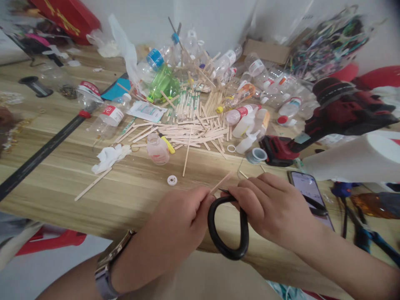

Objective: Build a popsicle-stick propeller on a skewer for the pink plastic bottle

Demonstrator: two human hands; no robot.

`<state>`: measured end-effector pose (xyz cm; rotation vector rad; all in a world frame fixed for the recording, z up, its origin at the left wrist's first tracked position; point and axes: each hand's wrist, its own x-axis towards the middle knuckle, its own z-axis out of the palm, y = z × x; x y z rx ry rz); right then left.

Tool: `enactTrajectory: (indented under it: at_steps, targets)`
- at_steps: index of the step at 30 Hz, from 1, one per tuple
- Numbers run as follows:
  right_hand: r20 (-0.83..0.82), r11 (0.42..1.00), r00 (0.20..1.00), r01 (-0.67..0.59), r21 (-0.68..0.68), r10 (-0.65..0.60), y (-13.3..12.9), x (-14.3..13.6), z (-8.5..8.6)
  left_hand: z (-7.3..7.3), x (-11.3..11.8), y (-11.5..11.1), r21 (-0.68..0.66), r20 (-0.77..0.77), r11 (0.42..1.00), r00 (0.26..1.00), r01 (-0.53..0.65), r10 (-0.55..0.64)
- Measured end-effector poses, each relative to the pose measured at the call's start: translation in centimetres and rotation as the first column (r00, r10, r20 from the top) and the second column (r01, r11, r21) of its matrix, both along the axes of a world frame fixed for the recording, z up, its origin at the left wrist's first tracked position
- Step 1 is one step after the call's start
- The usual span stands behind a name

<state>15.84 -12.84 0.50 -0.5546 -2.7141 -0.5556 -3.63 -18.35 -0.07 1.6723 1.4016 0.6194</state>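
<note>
My left hand [178,216] is closed in a pinch on a thin wooden craft stick [221,182], whose far end points away from me. My right hand [275,204] is closed around a pair of black-handled scissors [229,253]. One big handle loop hangs between my hands, and a dark pointed tip shows beside the stick. Black plastic, apparently the other loop, emerges behind my right hand over the phone [304,183]. My fingers hide most of the blades. Whether the tip touches the stick I cannot tell.
A pile of craft sticks [193,132] lies ahead, with plastic bottles [256,66] behind it. A small pink-tinted bottle [157,149] and a white cap [172,180] stand nearer. A red-black power tool [325,112], a paper roll [350,156] and pliers [371,235] are at right; a black tube [43,154] at left.
</note>
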Motion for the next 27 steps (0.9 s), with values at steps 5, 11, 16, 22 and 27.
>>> enactTrajectory:
  at_steps: [5,11,16,22,27]
  targets:
    - [-0.008,1.000,1.000,0.005,-0.029,-0.005,0.0,0.0,-0.2,-0.1,0.1,0.1,0.000,-0.060,1.000,0.998,0.029,-0.029]
    - [-0.007,1.000,1.000,0.005,-0.027,-0.005,0.1,0.0,-0.1,-0.1,0.3,0.0,-0.015,-0.046,0.999,0.998,0.044,-0.045]
    - [-0.050,0.999,0.999,0.020,-0.025,-0.022,0.1,0.0,0.2,0.1,0.4,-0.2,0.027,0.029,0.998,0.997,0.065,-0.066]
    - [-0.122,0.988,0.990,0.047,-0.144,-0.065,0.2,-0.1,0.6,-0.2,0.9,-0.8,0.097,-0.034,0.995,0.999,0.011,-0.008]
    - [-0.133,0.957,0.974,0.144,-0.251,-0.182,0.1,0.0,-0.5,-0.5,1.5,-1.0,0.138,-0.202,0.990,0.979,0.017,0.012]
